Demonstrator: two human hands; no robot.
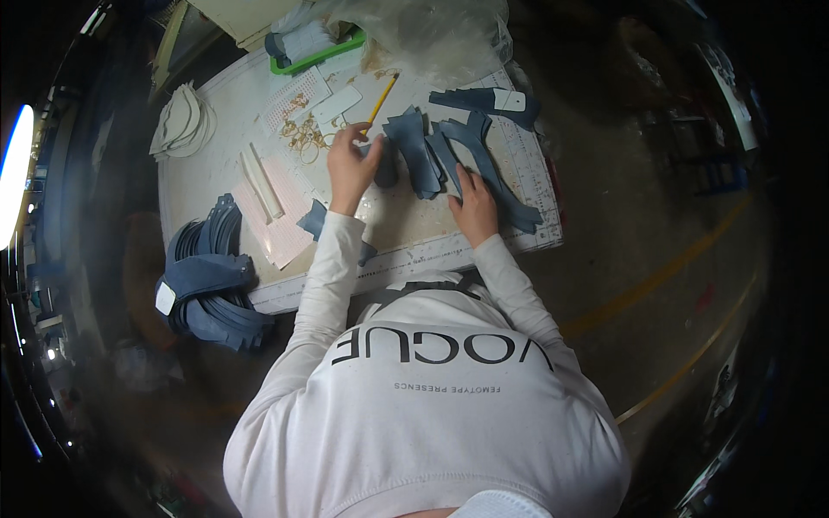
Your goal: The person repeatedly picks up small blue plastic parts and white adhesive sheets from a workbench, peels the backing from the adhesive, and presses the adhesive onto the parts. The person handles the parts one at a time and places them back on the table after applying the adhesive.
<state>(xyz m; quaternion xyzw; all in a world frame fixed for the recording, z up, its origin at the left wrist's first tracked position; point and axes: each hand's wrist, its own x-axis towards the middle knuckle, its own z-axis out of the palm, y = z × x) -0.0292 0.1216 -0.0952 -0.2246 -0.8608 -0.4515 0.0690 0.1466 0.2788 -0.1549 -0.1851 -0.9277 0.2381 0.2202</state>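
My left hand (349, 173) is above the middle of the table, thumb and fingers curled at the edge of a dark blue cut piece (387, 167). A yellow pencil (380, 102) slants away just beyond its fingertips; whether they touch is unclear. A narrow dark blue strip (445, 155) runs down to my right hand (475, 207), whose thumb and fingers close at its lower end. Between the hands lies a fanned stack of blue pieces (416, 155). Longer curved blue pieces (496, 177) lie just beyond the right hand. The material's exact kind cannot be told.
Rubber bands (304, 138) lie near a white card (337, 104). Blue bundles (211, 272) hang over the left edge; pale pieces (183, 123) sit far left. A green tray (319, 56), clear plastic bag (440, 39) and tagged blue stack (484, 101) are at the back.
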